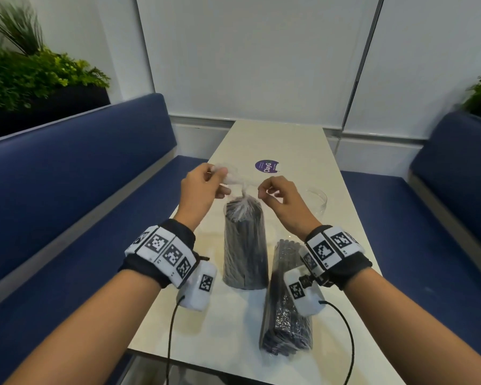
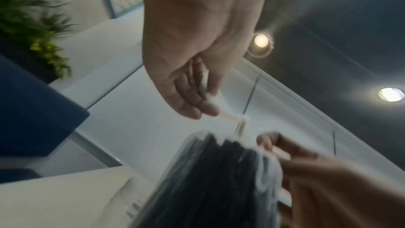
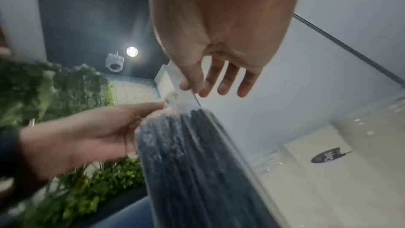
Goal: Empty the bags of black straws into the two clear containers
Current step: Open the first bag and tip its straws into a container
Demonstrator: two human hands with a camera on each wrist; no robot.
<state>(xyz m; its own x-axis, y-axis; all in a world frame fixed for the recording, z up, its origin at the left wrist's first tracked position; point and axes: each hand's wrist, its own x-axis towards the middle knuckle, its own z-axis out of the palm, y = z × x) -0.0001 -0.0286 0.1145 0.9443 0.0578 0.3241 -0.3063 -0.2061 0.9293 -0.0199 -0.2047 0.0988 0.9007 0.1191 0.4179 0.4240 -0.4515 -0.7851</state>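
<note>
Currently: upright clear plastic bag of black straws (image 1: 245, 245) stands at counter (image 1: 295, 145) centre, neck twisted shut. Left hand (image 1: 203, 187) at bag's 11 o'clock, fingers (image 1: 222, 190) pinching loose tail of twisted plastic. Right hand (image 1: 282, 200) at 1 o'clock, fingers curled, thumb and forefinger pinched near neck; can't tell if gripping plastic. Second clear bag of black straws (image 1: 286, 304) lies flat at 5 o'clock. Clear round container (image 1: 318, 201) at 2 o'clock, past right hand. Purple round sticker (image 1: 266, 167) at 12.

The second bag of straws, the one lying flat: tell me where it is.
In the head view, the lying bag is on the table, right of the upright bag, beneath the right wrist.
</note>
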